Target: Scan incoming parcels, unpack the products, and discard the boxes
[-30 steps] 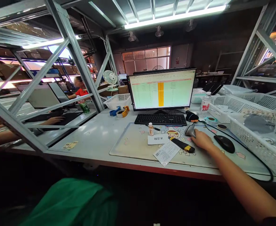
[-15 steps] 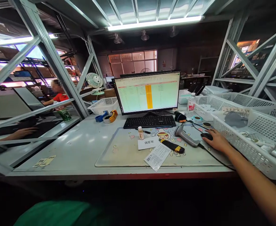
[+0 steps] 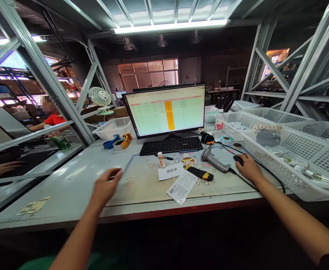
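Note:
My right hand (image 3: pixel 248 167) rests on a black computer mouse (image 3: pixel 238 159) at the right of the desk mat (image 3: pixel 142 180), fingers curved over it. My left hand (image 3: pixel 106 185) hovers over the mat's left edge, empty, its fingers loosely apart. Between the hands lie a grey barcode scanner (image 3: pixel 215 160), a black and yellow cutter (image 3: pixel 199 173), a printed label slip (image 3: pixel 182 186), a white card (image 3: pixel 170 173) and a small bottle (image 3: pixel 161 160). Behind them stand a black keyboard (image 3: pixel 171 145) and a monitor (image 3: pixel 166 110) showing a spreadsheet.
White mesh baskets (image 3: pixel 290 153) crowd the right side. A water bottle (image 3: pixel 219 123), tape rolls (image 3: pixel 227 140) and tape dispensers (image 3: pixel 118 141) sit near the monitor. Metal rack beams (image 3: pixel 49 82) cross at left; another person (image 3: pixel 50 116) works behind them, and a hand (image 3: pixel 1 169) shows at far left.
My right hand moved from the scanner to the mouse. My left arm came into view and reached over the mat's left side. The view has shifted right.

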`<state>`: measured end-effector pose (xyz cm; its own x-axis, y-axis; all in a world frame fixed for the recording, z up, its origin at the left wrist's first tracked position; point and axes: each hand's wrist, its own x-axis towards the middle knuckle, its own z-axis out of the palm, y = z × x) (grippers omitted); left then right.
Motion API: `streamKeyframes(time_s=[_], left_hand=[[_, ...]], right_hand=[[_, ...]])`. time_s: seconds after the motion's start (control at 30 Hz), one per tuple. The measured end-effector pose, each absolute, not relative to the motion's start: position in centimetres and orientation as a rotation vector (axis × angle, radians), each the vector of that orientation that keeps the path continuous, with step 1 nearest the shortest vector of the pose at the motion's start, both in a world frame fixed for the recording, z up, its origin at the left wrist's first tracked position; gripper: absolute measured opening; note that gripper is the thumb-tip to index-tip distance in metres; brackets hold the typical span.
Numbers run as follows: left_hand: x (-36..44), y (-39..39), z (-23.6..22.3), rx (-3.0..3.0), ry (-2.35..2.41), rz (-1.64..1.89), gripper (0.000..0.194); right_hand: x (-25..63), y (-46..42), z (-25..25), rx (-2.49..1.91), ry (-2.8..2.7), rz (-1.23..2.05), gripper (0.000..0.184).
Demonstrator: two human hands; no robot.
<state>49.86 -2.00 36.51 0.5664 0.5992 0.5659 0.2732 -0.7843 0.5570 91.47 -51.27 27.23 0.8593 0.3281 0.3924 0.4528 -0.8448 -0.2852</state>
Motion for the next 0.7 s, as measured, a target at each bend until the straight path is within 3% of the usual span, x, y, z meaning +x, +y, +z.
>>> streamKeyframes(time_s=[0.1,0.27,0.5,0.7], left_hand=[[58.3,-3.6,36.4,2.247,0.512,0.997,0.057],[68.7,-5.8,36.0,2.089,0.340,1.142,0.062],[68.5,-4.3,31.7,2.132,0.442,0.770,0.057],[68.8,-4.3,31.0,2.195,0.450,0.630,0.049]], right_hand=[[91.5,-51.2,26.9,-2.666,-0.568,-0.506,0.050],[92.1,-51.2,26.0,-2.612,-0.550,-0.598,0.048],[91.6,-51.5,26.7,-2.634,-0.533,-0.568,0.046],[91.4,-52.0,26.6,-2.628,-0.597,-0.591,0.046]])
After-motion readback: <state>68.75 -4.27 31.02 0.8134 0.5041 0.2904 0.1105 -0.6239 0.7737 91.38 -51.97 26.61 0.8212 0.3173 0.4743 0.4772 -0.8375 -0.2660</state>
